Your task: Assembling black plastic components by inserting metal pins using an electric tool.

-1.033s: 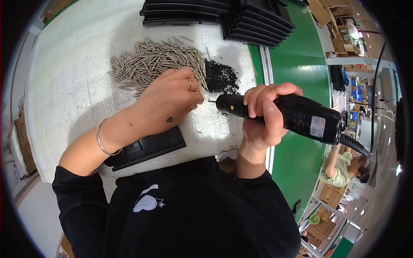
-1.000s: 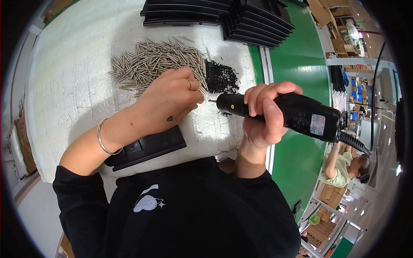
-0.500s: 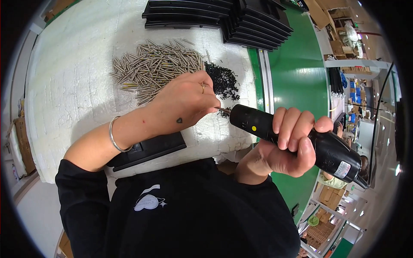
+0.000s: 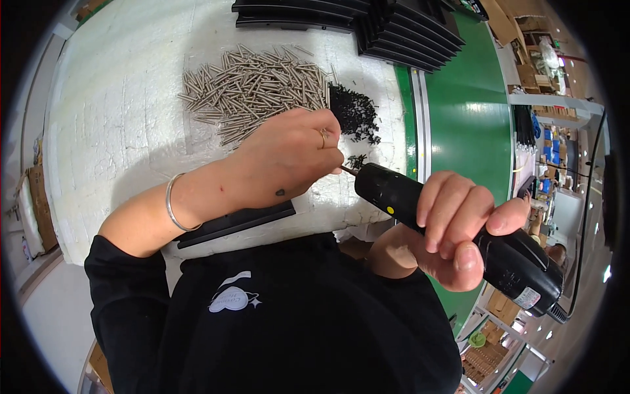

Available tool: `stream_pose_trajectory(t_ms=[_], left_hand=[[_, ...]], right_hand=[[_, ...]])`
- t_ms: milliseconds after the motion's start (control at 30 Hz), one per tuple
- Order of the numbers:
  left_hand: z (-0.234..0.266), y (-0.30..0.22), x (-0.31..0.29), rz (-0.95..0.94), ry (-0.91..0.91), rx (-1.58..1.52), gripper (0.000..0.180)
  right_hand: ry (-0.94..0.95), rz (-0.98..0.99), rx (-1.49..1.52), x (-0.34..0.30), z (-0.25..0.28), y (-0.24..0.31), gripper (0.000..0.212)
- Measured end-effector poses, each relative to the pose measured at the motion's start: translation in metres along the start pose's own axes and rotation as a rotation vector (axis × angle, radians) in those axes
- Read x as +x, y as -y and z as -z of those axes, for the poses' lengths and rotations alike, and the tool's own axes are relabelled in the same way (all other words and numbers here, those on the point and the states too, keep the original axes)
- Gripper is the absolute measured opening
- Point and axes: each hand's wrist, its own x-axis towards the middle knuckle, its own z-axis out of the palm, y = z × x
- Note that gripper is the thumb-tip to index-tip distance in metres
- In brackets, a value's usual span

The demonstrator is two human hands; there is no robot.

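Observation:
My right hand [image 4: 456, 213] is wrapped round a black electric screwdriver [image 4: 387, 190], which lies tilted with its bit [image 4: 350, 171] aimed left. At the bit's tip, my left hand [image 4: 289, 151] is closed in a pinch; what its fingers hold is hidden. A thin metal piece shows just above the left fingers, and I cannot tell whether it is gripped. Behind that hand lies a heap of silvery metal pins [image 4: 249, 82]. Beside the heap is a pile of small black screws [image 4: 354, 111], with a few more near the bit.
White foam [image 4: 105, 85] covers the work surface. A black panel [image 4: 243, 226] lies at its near edge, partly under my left forearm. Stacked black panels [image 4: 413, 33] stand at the back. To the right runs a green tabletop [image 4: 469, 111]. A cable trails from the screwdriver.
The view has shifted slightly, so the heaps appear higher and further right. The screwdriver's rear end has dipped a little. Both hands keep their grips, with the bit still at the left fingertips.

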Motion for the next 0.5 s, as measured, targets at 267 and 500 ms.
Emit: stream_pose_trajectory(t_ms=[267, 500], left_hand=[[0.021, -0.011, -0.008, 0.314, 0.089, 0.171, 0.019], [0.004, -0.016, -0.023, 0.293, 0.253, 0.301, 0.016]], right_hand=[[-0.149, 0.045, -0.034, -0.005, 0.010, -0.006, 0.030], [-0.093, 0.060, 0.066, -0.006, 0.008, -0.013, 0.035]])
